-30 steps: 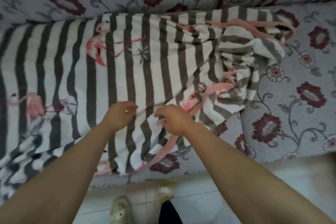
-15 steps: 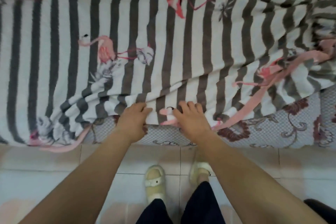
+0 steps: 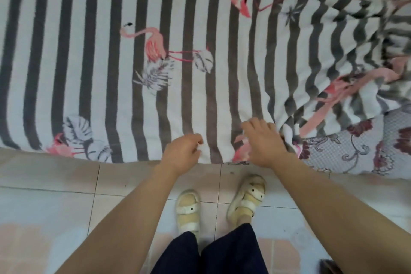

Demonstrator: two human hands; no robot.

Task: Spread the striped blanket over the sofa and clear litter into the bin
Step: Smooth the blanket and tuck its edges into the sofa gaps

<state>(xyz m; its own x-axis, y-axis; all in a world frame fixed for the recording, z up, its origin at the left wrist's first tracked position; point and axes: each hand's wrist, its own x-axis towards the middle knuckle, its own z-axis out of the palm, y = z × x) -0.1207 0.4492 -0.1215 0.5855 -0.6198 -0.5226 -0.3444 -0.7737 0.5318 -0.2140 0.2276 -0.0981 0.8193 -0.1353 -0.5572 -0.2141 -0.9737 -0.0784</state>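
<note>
The striped blanket [image 3: 138, 87], white and grey with pink flamingos, lies flat over the left and middle of the sofa. Its right part [image 3: 355, 55] is still bunched in folds. The hem hangs over the sofa's front edge. My left hand [image 3: 181, 153] hovers at the hem with loosely curled fingers, thumb and fingers apart, holding nothing. My right hand [image 3: 264, 142] rests on the blanket near the hem, fingers relaxed and spread. The sofa's floral cover [image 3: 355, 151] shows bare at the lower right. No litter or bin is in view.
Pale floor tiles [image 3: 66, 207] run along the sofa's front. My feet in cream sandals [image 3: 244, 200] stand close to it. A dark object [image 3: 329, 267] pokes in at the bottom right corner.
The blanket has been drawn forward and flattened; its hem now hangs over the sofa front. Both hands have let go of the hem, and the view has tilted further down.
</note>
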